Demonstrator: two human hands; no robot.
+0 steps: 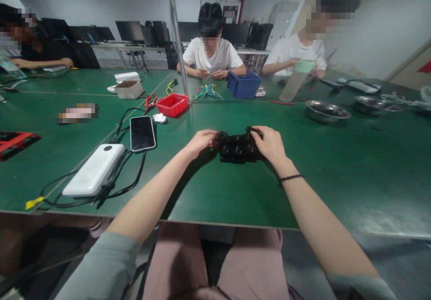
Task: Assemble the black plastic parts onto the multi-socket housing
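Observation:
A cluster of glossy black parts with round, dome-like tops (pixel 238 148) rests on the green table (pixel 215 190) before me. I cannot make out exactly what kind of parts they are. At its left end, the fingers of my left hand (pixel 201 142) are closed on a rounded black part (pixel 220 139). My right hand (pixel 271 143) grips the far right corner, thumb and fingers around a small black part (pixel 249 130). The fingertips of both hands are partly hidden by the dark parts. A dark band circles my right wrist.
Left lie a white power bank (pixel 94 169), a phone (pixel 143 133) and black cables. Further back are a red bin (pixel 172 105), a metal pole (pixel 177 35), coloured wires (pixel 208 91) and a blue bin (pixel 244 84). Metal bowls (pixel 326 111) stand right. Several people sit around the table.

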